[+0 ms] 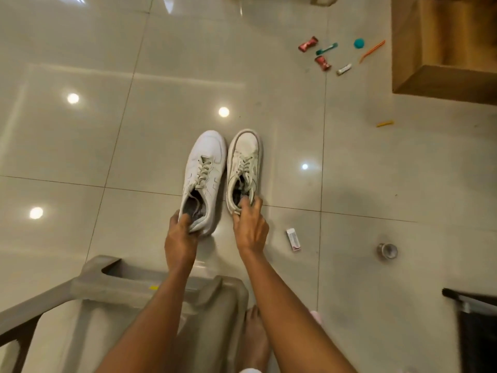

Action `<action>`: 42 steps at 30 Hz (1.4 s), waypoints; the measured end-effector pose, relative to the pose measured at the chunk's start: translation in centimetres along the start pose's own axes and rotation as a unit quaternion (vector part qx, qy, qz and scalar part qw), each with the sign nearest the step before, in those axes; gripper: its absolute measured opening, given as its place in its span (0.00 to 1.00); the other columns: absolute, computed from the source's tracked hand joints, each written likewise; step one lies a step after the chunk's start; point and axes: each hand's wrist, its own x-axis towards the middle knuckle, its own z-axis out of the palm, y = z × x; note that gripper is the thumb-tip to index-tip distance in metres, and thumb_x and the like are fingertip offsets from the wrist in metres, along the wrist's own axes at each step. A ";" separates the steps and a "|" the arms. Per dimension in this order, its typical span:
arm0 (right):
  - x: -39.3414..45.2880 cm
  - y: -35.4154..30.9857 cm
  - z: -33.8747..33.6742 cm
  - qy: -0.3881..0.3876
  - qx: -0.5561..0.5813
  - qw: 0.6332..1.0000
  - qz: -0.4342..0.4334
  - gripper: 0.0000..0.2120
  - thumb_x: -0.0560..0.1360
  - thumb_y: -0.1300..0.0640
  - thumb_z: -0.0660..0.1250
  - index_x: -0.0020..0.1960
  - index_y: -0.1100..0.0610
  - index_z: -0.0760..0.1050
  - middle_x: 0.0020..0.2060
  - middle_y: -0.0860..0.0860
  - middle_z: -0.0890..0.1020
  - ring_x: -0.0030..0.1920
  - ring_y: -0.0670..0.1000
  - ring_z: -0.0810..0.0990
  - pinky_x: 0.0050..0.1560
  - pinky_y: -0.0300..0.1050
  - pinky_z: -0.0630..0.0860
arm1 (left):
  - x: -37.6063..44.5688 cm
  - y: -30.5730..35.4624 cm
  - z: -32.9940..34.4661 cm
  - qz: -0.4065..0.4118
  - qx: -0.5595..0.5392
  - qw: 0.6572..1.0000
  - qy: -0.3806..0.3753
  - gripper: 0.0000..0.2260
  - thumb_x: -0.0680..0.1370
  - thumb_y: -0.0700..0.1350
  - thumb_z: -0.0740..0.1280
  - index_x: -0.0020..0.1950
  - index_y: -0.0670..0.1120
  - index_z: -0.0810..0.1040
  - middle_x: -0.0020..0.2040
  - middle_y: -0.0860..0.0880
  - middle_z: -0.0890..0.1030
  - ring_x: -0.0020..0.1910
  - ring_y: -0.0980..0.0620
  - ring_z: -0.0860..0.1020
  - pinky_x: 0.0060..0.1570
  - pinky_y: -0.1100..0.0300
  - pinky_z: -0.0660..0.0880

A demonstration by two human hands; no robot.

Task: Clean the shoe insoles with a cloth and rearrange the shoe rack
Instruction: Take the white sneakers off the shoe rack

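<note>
Two white lace-up sneakers stand side by side on the tiled floor, toes pointing away from me. My left hand [181, 236] grips the heel of the left sneaker [205, 170], thumb inside the opening over its grey insole. My right hand [250, 224] pinches the heel rim of the right sneaker [244, 162], fingers curled into the opening. No cloth is in view.
A grey plastic stool [107, 289] is just below my arms. A wooden shelf unit [441, 49] stands at the top right. Small litter lies near it: red wrappers [308, 44], a teal ball [359, 43]. A white packet [293, 239] and a tape roll [387, 251] lie to the right.
</note>
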 end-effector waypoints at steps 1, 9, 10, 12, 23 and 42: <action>0.3 -0.1 0.3 -0.004 0.005 1.000 -0.008 0.15 0.77 0.59 0.64 0.63 0.56 0.70 0.68 0.57 0.67 0.49 0.60 0.81 0.42 0.50 0.78 | 0.4 -0.4 0.1 -0.002 0.006 1.000 -0.007 0.08 0.70 0.35 0.68 0.46 0.40 0.72 0.56 0.42 0.73 0.43 0.40 0.75 0.38 0.54 0.71; -2.4 -1.4 -4.7 -0.084 0.007 0.995 -0.047 0.21 0.76 0.53 0.66 0.68 0.52 0.66 0.74 0.56 0.57 0.67 0.58 0.69 0.56 0.51 0.75 | -0.3 3.5 -2.8 0.024 0.068 0.991 -0.110 0.22 0.72 0.42 0.72 0.62 0.38 0.69 0.66 0.37 0.65 0.64 0.38 0.67 0.57 0.46 0.73; -3.3 -1.7 -6.0 -0.091 0.006 0.994 -0.053 0.21 0.77 0.52 0.65 0.68 0.51 0.66 0.73 0.55 0.58 0.67 0.57 0.69 0.57 0.51 0.75 | -0.9 4.8 -3.5 0.032 0.062 0.991 -0.112 0.22 0.74 0.43 0.70 0.64 0.37 0.68 0.68 0.36 0.63 0.67 0.38 0.65 0.62 0.46 0.70; -5.2 -2.4 -9.9 -0.095 0.007 0.994 -0.046 0.20 0.78 0.51 0.62 0.68 0.51 0.66 0.73 0.54 0.59 0.65 0.56 0.70 0.56 0.50 0.74 | -2.7 8.3 -5.8 0.035 0.056 0.990 -0.126 0.20 0.79 0.44 0.63 0.68 0.37 0.66 0.71 0.36 0.60 0.72 0.38 0.60 0.67 0.46 0.66; -20.3 -2.3 -37.6 0.029 0.078 0.980 0.181 0.17 0.79 0.50 0.58 0.66 0.52 0.69 0.66 0.51 0.68 0.61 0.53 0.74 0.51 0.47 0.75 | -20.1 30.0 -21.7 0.225 0.087 0.954 -0.180 0.18 0.82 0.44 0.53 0.71 0.43 0.65 0.72 0.43 0.65 0.72 0.45 0.62 0.70 0.56 0.59; -52.5 7.8 -67.7 0.464 0.094 0.729 0.494 0.15 0.79 0.54 0.59 0.63 0.56 0.73 0.60 0.54 0.75 0.61 0.54 0.73 0.59 0.50 0.69 | -57.1 55.9 -33.2 0.739 0.100 0.612 -0.265 0.21 0.83 0.48 0.52 0.74 0.42 0.61 0.72 0.43 0.65 0.73 0.46 0.61 0.72 0.54 0.59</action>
